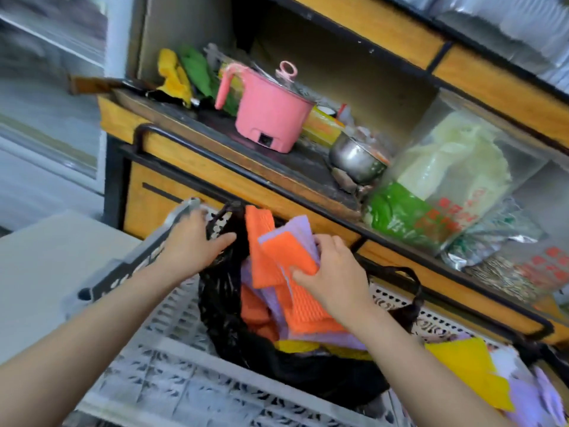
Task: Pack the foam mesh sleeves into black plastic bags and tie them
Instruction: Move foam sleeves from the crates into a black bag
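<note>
A black plastic bag point(234, 331) stands open inside a grey lattice crate point(172, 374). Orange and purple foam mesh sleeves point(261, 263) fill it, with a yellow one low at the front. My left hand point(197, 241) grips the bag's left rim and handle and holds it up. My right hand point(332, 269) grips a small stack of orange and purple sleeves point(289, 251) over the bag's mouth. The bag's other handle point(409, 291) hangs loose on the right.
More yellow point(468, 368) and purple point(535, 396) sleeves lie in the crate at right. Behind stands a wooden shelf unit point(191, 152) with a pink electric pot point(268, 112), a steel pot point(354, 158) and clear bags of packaging point(446, 177). A white surface lies left.
</note>
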`<state>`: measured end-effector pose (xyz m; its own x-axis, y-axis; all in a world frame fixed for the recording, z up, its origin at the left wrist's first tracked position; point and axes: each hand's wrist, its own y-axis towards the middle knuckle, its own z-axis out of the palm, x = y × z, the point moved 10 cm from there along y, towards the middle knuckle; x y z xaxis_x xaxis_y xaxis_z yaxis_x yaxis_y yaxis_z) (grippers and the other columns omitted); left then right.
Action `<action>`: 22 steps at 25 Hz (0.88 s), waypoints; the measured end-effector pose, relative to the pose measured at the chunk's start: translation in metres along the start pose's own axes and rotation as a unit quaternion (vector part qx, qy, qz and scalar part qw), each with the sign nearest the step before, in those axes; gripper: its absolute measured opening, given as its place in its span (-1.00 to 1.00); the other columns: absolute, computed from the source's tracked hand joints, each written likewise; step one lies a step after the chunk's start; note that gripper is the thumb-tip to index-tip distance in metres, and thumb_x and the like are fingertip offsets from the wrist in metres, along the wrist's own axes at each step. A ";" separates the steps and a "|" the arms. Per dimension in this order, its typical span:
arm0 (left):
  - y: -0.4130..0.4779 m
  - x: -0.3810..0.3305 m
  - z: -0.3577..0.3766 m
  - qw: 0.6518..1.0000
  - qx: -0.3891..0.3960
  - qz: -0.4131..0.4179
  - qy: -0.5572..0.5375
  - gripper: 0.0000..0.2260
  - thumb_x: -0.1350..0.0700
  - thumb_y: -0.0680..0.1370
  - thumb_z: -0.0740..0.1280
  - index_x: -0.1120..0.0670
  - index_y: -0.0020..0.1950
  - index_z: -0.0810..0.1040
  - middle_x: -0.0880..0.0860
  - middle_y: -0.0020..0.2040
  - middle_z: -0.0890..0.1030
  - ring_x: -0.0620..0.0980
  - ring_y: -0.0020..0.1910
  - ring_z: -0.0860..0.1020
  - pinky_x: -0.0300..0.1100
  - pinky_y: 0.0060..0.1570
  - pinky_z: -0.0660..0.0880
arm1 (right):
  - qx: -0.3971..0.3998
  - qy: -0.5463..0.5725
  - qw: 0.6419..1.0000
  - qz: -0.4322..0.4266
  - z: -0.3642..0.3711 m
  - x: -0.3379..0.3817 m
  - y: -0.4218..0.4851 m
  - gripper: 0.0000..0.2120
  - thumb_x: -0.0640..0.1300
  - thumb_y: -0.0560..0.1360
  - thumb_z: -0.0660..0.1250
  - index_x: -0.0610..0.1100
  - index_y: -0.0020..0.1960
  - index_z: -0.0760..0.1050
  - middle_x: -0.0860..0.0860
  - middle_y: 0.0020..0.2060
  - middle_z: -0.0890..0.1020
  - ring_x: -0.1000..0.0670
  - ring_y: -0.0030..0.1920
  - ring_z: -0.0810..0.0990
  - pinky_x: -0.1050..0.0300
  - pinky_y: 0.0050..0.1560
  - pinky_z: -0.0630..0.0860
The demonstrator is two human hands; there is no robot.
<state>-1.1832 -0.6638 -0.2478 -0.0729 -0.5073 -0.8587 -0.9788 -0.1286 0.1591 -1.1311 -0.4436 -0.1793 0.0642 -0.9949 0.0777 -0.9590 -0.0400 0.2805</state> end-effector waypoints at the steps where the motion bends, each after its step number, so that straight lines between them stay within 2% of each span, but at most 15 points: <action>1: -0.004 0.011 0.011 0.994 0.055 -0.048 -0.082 -0.60 -0.10 0.47 0.39 0.19 0.10 0.47 0.09 -0.10 0.58 0.07 -0.07 0.56 -0.09 -0.12 0.46 | 0.017 -0.039 0.999 -0.023 0.015 0.008 -0.001 -0.47 0.20 0.41 0.33 -0.02 0.27 0.32 0.03 0.14 0.40 -0.03 0.21 0.41 0.06 0.02 0.41; 2: -0.009 0.014 0.021 0.981 0.084 -0.070 -0.160 -0.75 0.00 0.52 0.36 0.18 0.01 0.49 0.05 -0.22 0.56 0.01 -0.21 0.56 -0.15 -0.22 0.46 | 0.026 -0.060 0.997 -0.037 0.026 0.013 -0.001 -0.46 0.21 0.44 0.31 -0.01 0.31 0.29 0.04 0.16 0.39 -0.03 0.22 0.39 0.06 0.02 0.41; 3: -0.012 0.010 0.019 0.974 0.078 -0.070 -0.199 -0.85 0.09 0.56 0.32 0.18 -0.08 0.50 0.05 -0.31 0.55 -0.01 -0.31 0.55 -0.17 -0.27 0.46 | 0.029 -0.068 0.996 -0.048 0.033 0.017 0.001 -0.44 0.21 0.45 0.29 -0.01 0.34 0.27 0.04 0.18 0.39 -0.03 0.23 0.39 0.06 0.04 0.41; 5: -0.017 -0.010 -0.006 0.970 0.018 -0.032 -0.239 -0.80 0.15 0.60 0.25 0.17 -0.21 0.45 0.09 -0.39 0.53 0.02 -0.39 0.55 -0.15 -0.28 0.51 | 0.034 -0.056 0.992 -0.112 0.041 0.032 0.004 -0.44 0.20 0.47 0.29 0.01 0.38 0.27 0.06 0.20 0.42 -0.03 0.23 0.40 0.06 0.09 0.41; 7: -0.019 -0.026 -0.035 0.967 -0.033 0.003 -0.251 -0.79 0.13 0.61 0.23 0.17 -0.20 0.42 0.09 -0.40 0.52 -0.03 -0.42 0.54 -0.20 -0.31 0.51 | 0.088 -0.047 0.968 -0.228 0.057 0.062 0.001 -0.47 0.14 0.47 0.32 0.03 0.39 0.32 0.09 0.22 0.47 -0.01 0.23 0.43 0.08 0.14 0.39; 9: -0.022 -0.035 -0.055 0.968 -0.031 0.017 -0.247 -0.81 0.12 0.62 0.20 0.16 -0.15 0.41 0.06 -0.39 0.49 -0.11 -0.47 0.50 -0.32 -0.40 0.48 | 0.150 -0.095 0.922 -0.345 0.080 0.092 -0.011 -0.55 0.00 0.50 0.31 0.03 0.37 0.37 0.09 0.25 0.50 0.00 0.25 0.43 0.09 0.15 0.39; 10: -0.025 -0.036 -0.061 0.972 -0.029 0.027 -0.230 -0.82 0.12 0.63 0.19 0.13 -0.16 0.40 0.05 -0.38 0.48 -0.10 -0.46 0.48 -0.32 -0.41 0.47 | 0.174 -0.113 0.909 -0.361 0.089 0.098 -0.013 -0.57 -0.06 0.52 0.28 0.02 0.37 0.37 0.08 0.27 0.50 -0.01 0.26 0.42 0.07 0.14 0.39; 11: -0.027 -0.035 -0.068 0.977 -0.030 0.040 -0.208 -0.82 0.13 0.63 0.18 0.09 -0.17 0.40 0.04 -0.37 0.46 -0.07 -0.44 0.46 -0.26 -0.38 0.46 | 0.180 -0.115 0.914 -0.346 0.094 0.099 -0.007 -0.57 -0.09 0.52 0.28 0.01 0.38 0.35 0.05 0.28 0.48 -0.02 0.28 0.42 0.05 0.16 0.41; 12: -0.031 -0.034 -0.073 0.981 -0.034 0.053 -0.184 -0.81 0.12 0.63 0.18 0.05 -0.19 0.40 0.04 -0.36 0.45 -0.05 -0.41 0.43 -0.19 -0.33 0.43 | 0.167 -0.092 0.935 -0.299 0.093 0.095 0.005 -0.54 -0.08 0.51 0.31 -0.02 0.39 0.33 0.02 0.30 0.47 -0.04 0.29 0.43 0.02 0.19 0.42; 14: -0.038 -0.027 -0.079 0.986 -0.034 0.068 -0.147 -0.82 0.11 0.62 0.19 0.04 -0.19 0.42 0.03 -0.34 0.43 -0.04 -0.38 0.39 -0.14 -0.27 0.35 | 0.123 -0.004 0.976 -0.178 0.084 0.078 0.026 -0.36 0.02 0.43 0.42 -0.09 0.42 0.25 -0.02 0.30 0.41 -0.08 0.27 0.46 -0.02 0.22 0.43; 15: -0.041 -0.024 -0.080 0.988 -0.034 0.071 -0.135 -0.82 0.10 0.62 0.20 0.09 -0.17 0.45 0.04 -0.34 0.42 -0.03 -0.37 0.38 -0.13 -0.27 0.33 | 0.125 0.022 0.980 -0.156 0.087 0.074 0.030 -0.27 0.07 0.40 0.44 -0.11 0.45 0.22 -0.02 0.30 0.38 -0.08 0.26 0.45 -0.01 0.24 0.42; 17: -0.045 -0.020 -0.083 0.991 -0.040 0.077 -0.103 -0.82 0.11 0.60 0.22 0.18 -0.13 0.47 0.05 -0.35 0.43 -0.01 -0.38 0.38 -0.10 -0.27 0.32 | 0.169 0.006 0.968 -0.185 0.102 0.086 0.025 -0.23 0.13 0.38 0.43 -0.10 0.46 0.22 -0.01 0.29 0.35 -0.05 0.30 0.37 0.05 0.29 0.35; 20: -0.050 -0.017 -0.087 0.994 -0.055 0.080 -0.053 -0.81 0.11 0.60 0.23 0.06 -0.22 0.43 0.02 -0.37 0.43 0.00 -0.37 0.40 -0.09 -0.28 0.32 | 0.194 -0.054 0.937 -0.285 0.110 0.118 0.003 -0.31 0.21 0.39 0.37 -0.01 0.43 0.29 0.01 0.29 0.37 -0.04 0.32 0.27 0.05 0.31 0.23; 22: -0.056 -0.021 -0.087 0.994 -0.057 0.094 -0.024 -0.78 0.11 0.60 0.23 -0.03 -0.25 0.39 -0.02 -0.37 0.44 -0.03 -0.35 0.41 -0.19 -0.30 0.32 | 0.197 -0.056 0.928 -0.312 0.105 0.126 -0.009 -0.38 0.16 0.46 0.32 -0.03 0.43 0.28 0.00 0.32 0.38 -0.05 0.34 0.27 0.03 0.32 0.27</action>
<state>-1.1104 -0.7204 -0.1960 -0.2634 -0.4912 -0.8303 -0.9196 -0.1323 0.3700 -1.1432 -0.5787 -0.2724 0.6336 -0.7686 -0.0880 -0.7721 -0.6210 -0.1348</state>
